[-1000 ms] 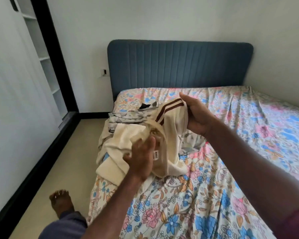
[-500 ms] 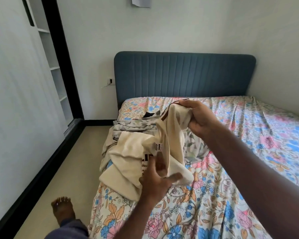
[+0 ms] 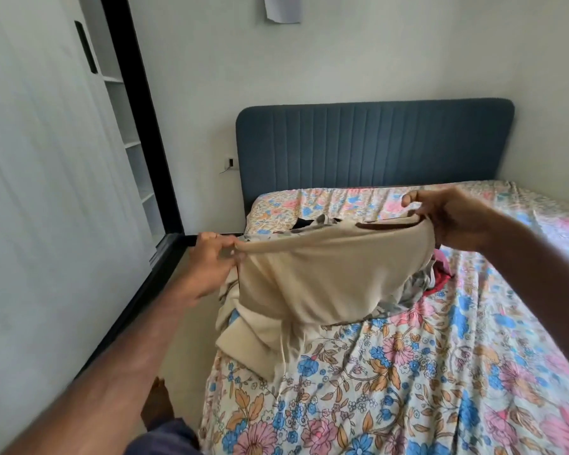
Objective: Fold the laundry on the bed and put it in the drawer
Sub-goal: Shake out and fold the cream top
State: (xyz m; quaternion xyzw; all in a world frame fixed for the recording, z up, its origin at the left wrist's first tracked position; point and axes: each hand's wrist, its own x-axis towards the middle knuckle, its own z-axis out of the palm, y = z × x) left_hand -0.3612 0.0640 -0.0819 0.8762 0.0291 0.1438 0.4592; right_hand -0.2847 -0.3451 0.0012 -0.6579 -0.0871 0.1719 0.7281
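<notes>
Both hands pinch the cream garment (image 3: pixel 326 277) taut above the bed (image 3: pixel 440 372), left hand (image 3: pixel 207 261) near-left, right hand (image 3: pixel 454 218) farther right. Shaking it flat and level before laying it down should help.

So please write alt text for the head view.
Two hands, left hand and right hand, hold a cream garment stretched above a laundry pile on a bed with a floral sheet.
</notes>
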